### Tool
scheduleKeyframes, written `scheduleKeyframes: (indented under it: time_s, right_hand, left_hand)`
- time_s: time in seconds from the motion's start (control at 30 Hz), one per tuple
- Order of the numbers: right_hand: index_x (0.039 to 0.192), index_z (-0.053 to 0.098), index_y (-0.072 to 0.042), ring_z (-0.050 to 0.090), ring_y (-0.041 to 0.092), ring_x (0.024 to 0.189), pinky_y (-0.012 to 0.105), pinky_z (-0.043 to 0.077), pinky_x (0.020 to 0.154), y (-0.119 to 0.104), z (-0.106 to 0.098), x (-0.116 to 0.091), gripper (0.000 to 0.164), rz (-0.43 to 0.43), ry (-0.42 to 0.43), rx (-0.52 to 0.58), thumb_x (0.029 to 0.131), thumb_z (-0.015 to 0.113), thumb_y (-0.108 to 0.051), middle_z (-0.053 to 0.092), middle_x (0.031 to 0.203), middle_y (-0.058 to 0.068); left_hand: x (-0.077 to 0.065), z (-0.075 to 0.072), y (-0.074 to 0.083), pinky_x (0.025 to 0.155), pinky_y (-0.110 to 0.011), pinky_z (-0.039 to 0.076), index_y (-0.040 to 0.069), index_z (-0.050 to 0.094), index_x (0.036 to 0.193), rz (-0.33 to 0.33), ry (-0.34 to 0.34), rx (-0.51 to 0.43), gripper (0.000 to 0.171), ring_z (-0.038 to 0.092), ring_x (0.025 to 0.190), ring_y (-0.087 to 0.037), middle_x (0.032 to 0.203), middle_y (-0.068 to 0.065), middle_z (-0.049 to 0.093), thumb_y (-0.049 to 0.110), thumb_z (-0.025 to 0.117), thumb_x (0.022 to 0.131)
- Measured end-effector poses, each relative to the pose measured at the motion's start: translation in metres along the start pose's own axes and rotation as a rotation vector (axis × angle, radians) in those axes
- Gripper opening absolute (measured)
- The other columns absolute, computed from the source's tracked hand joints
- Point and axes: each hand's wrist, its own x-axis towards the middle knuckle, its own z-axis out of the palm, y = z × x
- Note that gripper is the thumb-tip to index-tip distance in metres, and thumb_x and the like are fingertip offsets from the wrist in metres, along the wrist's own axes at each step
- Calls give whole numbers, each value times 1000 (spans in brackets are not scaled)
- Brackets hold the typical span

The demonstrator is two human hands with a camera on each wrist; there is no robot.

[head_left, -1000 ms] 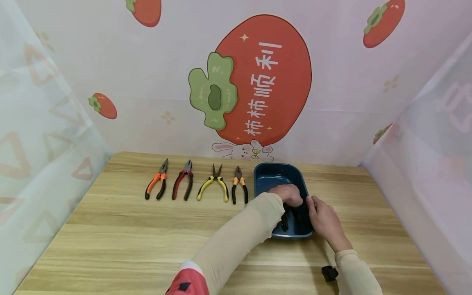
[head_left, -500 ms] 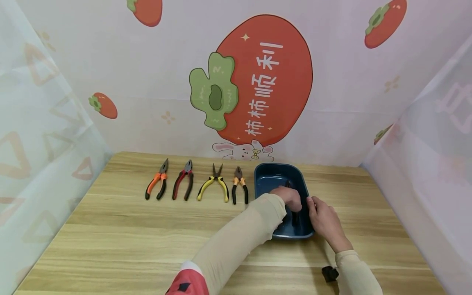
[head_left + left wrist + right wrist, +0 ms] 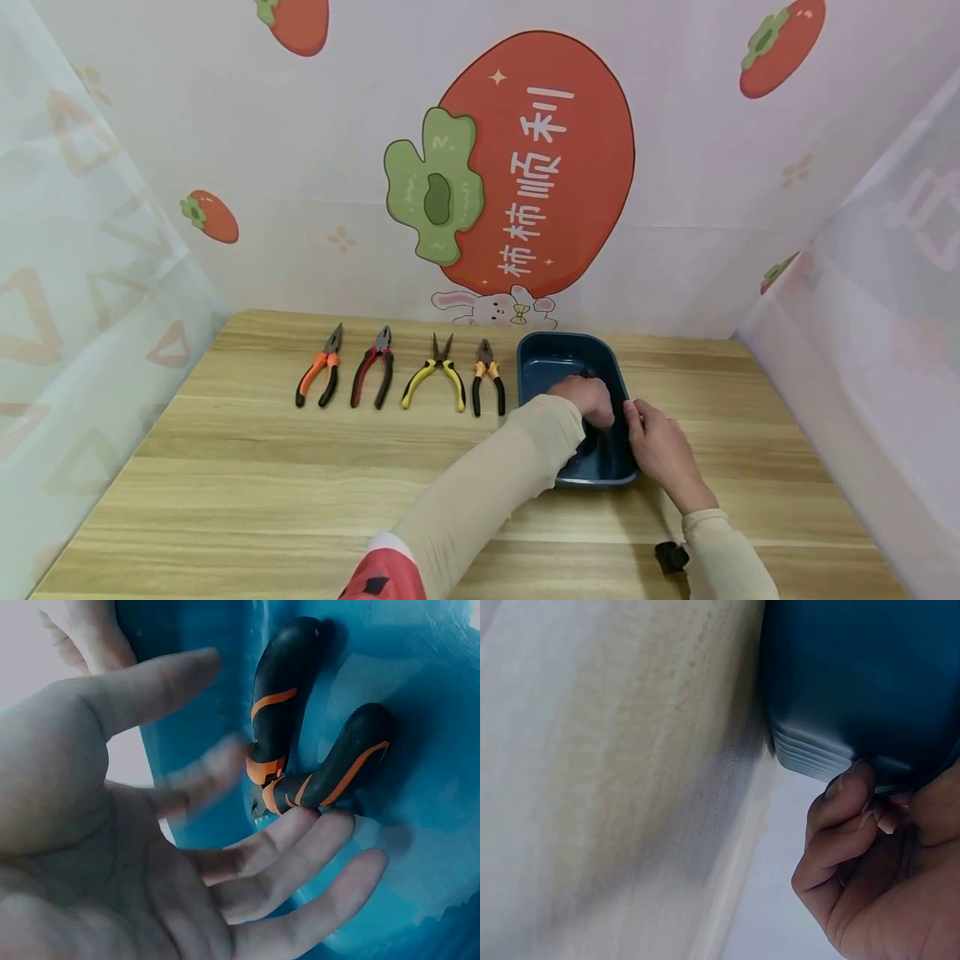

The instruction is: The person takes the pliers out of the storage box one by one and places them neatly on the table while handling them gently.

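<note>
A dark blue tray stands on the right half of the table. My left hand reaches down into it. In the left wrist view, a pair of pliers with black and orange handles lies in the tray, its handles spread. There my left hand has its fingers extended and apart; some fingertips meet the lower handle, and the index finger is blurred. The pliers' head is mostly hidden behind the fingers. My right hand pinches the tray's right rim between thumb and fingers.
Left of the tray lies a row of pliers: orange-black pliers, red-black pliers, yellow-black pliers and small pliers with light orange and black handles. A small black object sits beside the right forearm. Printed sheets enclose the table.
Inside the tray, the dark handles under my left hand have shifted and less of them shows now. Both hands stay in nearly the same place, the right still gripping the rim.
</note>
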Motion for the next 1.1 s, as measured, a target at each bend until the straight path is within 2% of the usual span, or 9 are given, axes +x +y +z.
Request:
scheduleKeyframes:
  time_s: [0.13, 0.2, 0.4, 0.63, 0.93, 1.1]
  right_hand:
    - [80, 49, -11, 42, 20, 54, 33, 33, 53, 1, 1, -1, 43, -25, 15, -8, 111, 34, -36, 40, 63, 3]
    - [79, 49, -11, 42, 20, 54, 33, 33, 53, 3, 1, -1, 44, -30, 19, -12, 111, 34, -37, 40, 63, 3]
    - [79, 50, -11, 44, 20, 55, 34, 33, 54, 4, 2, 0, 43, -20, 21, -15, 111, 35, -36, 41, 63, 3]
    - [79, 50, -11, 44, 20, 55, 34, 34, 53, 3, 1, 2, 42, -20, 28, -16, 111, 37, -34, 41, 63, 3]
    - [78, 49, -11, 44, 20, 55, 34, 34, 54, 2, 2, 2, 41, -33, 32, -19, 111, 37, -32, 39, 63, 3]
    - [79, 49, -10, 44, 20, 55, 34, 34, 54, 3, 2, 2, 41, -29, 29, -28, 111, 37, -31, 40, 63, 4]
  left_hand:
    - [-1, 3, 1, 88, -32, 49, 19, 68, 125, -35, 72, -21, 39, 54, 96, -20, 126, 2, 60, 33, 76, 90]
    - [-1, 4, 2, 93, -33, 48, 20, 67, 129, -53, 84, -20, 46, 53, 99, -19, 131, 3, 59, 36, 78, 88]
    - [3, 7, 4, 96, -32, 48, 22, 68, 130, -47, 125, 71, 52, 55, 103, -15, 126, 2, 63, 42, 82, 84]
    - [11, 12, 5, 95, -31, 48, 25, 63, 138, -91, 138, 117, 66, 57, 110, -14, 128, 4, 63, 53, 81, 82]
    - [12, 14, 2, 99, -32, 45, 21, 66, 135, -80, 172, 49, 52, 56, 112, -16, 129, 1, 63, 42, 76, 88]
    - [10, 13, -1, 100, -32, 45, 19, 67, 132, -75, 166, 5, 49, 58, 109, -18, 128, 0, 65, 42, 74, 89]
